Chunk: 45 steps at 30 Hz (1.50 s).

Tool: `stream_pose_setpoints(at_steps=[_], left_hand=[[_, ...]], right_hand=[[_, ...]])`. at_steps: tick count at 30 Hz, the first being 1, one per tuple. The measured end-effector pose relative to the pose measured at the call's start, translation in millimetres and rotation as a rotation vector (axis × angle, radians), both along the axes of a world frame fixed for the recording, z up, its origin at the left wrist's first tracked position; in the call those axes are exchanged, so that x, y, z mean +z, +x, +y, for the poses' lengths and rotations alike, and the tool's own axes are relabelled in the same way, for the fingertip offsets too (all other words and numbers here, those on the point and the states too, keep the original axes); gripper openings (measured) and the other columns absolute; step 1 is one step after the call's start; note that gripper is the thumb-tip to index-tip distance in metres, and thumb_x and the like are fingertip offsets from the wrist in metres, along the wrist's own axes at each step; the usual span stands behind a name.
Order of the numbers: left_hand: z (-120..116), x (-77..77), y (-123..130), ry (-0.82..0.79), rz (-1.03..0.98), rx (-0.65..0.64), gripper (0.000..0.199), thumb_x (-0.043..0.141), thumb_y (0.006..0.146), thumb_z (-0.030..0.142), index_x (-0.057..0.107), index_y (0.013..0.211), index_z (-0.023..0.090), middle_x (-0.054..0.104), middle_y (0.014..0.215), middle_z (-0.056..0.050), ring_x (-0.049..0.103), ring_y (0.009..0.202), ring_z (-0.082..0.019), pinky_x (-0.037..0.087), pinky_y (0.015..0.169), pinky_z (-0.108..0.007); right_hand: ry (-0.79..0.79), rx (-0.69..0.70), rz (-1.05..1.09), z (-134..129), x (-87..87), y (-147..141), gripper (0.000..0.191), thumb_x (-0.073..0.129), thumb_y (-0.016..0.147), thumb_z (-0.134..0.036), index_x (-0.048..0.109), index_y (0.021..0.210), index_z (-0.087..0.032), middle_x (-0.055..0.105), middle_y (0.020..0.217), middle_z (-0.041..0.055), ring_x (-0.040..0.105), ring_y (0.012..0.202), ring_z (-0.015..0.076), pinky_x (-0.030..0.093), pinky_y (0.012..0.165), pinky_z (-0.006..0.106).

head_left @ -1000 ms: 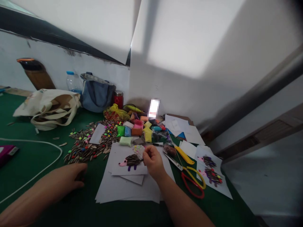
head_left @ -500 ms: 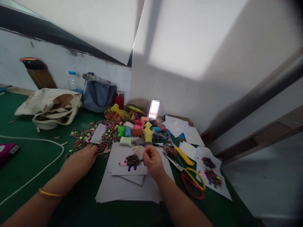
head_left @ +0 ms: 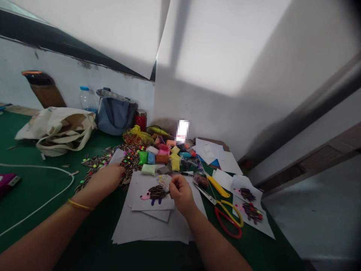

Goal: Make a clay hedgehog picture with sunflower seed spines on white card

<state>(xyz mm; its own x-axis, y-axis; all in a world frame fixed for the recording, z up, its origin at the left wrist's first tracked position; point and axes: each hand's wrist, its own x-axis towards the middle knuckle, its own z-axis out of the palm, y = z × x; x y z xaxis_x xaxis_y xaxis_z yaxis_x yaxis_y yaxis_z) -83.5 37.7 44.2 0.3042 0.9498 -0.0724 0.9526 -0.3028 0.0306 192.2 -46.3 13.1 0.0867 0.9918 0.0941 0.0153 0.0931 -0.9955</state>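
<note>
My left hand (head_left: 109, 178) reaches over a pile of striped sunflower seeds (head_left: 94, 175) mixed with small coloured balls. Its fingers are bent together at the pile's right side; whatever lies between them is hidden. On a stack of white paper (head_left: 152, 231) lies a sheet bearing a hedgehog picture (head_left: 156, 192), with a pink face, purple legs and seeds as spines. My right hand (head_left: 182, 192) is closed in a pinch at the right end of the spines. What it grips, if anything, cannot be made out. Touching or just beyond it is a clear packet with coloured bits (head_left: 163, 181).
Packets of coloured clay (head_left: 162, 158) sit behind the paper. Rightward lie scissors (head_left: 228, 218), a yellow cutter (head_left: 218, 187) and finished hedgehog sheets (head_left: 251, 226). A cloth bag (head_left: 56, 126), blue bag (head_left: 117, 114) and red flask (head_left: 140, 120) stand at back left; a white cable (head_left: 56, 195) crosses the left.
My left hand has moved right and slightly forward across the seeds, covering part of a white paper piece. My right hand stays pinched beside the hedgehog. The view has shifted slightly.
</note>
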Motion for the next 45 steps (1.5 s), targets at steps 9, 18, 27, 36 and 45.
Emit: stream_pose_setpoints(at_steps=[9,18,27,36,45], left_hand=[[2,-1.1,5,0.037,0.025,-0.001,0.026,0.04,0.085,0.013,0.066,0.082,0.013,0.065,0.089,-0.018,0.066,0.075,-0.026,0.047,0.069,-0.037],[7,5.1,10,0.101,-0.005,0.017,0.029,0.034,0.093,0.022,0.062,0.089,0.013,0.065,0.087,-0.015,0.065,0.078,-0.027,0.044,0.07,-0.038],[9,19.4,48,0.077,-0.408,0.033,0.021,0.045,0.085,0.031,0.063,0.088,0.02,0.07,0.083,-0.004,0.063,0.075,-0.021,0.042,0.065,-0.028],[2,-21.2,60,0.045,-0.626,-0.017,0.035,0.041,0.089,0.035,0.069,0.102,0.019,0.071,0.096,-0.008,0.066,0.088,-0.023,0.048,0.079,-0.032],[-5,-26.4,63,-0.117,-0.959,0.033,0.026,0.044,0.089,0.034,0.062,0.096,0.018,0.068,0.083,-0.005,0.068,0.071,-0.018,0.056,0.064,-0.029]], right_hand=[[-0.008,-0.005,0.025,0,3.0,2,0.015,0.058,0.074,-0.033,0.046,0.075,-0.023,0.043,0.053,-0.0092,0.039,0.045,0.0089,0.029,0.043,0.021],[0.01,-0.001,0.017,1,1.8,3,0.015,0.058,0.074,-0.032,0.047,0.075,-0.022,0.044,0.054,-0.0092,0.04,0.046,0.0087,0.03,0.043,0.02],[0.014,-0.01,-0.005,2,0.4,4,0.016,0.059,0.074,-0.033,0.047,0.075,-0.022,0.044,0.053,-0.0089,0.04,0.046,0.0086,0.03,0.043,0.02],[0.001,-0.016,-0.023,3,-1.5,5,0.014,0.057,0.075,-0.032,0.046,0.076,-0.022,0.043,0.054,-0.009,0.04,0.045,0.009,0.03,0.043,0.02],[0.015,-0.007,-0.09,2,-3.0,7,0.012,0.055,0.079,-0.031,0.048,0.076,-0.022,0.044,0.055,-0.0077,0.04,0.049,0.01,0.03,0.046,0.021]])
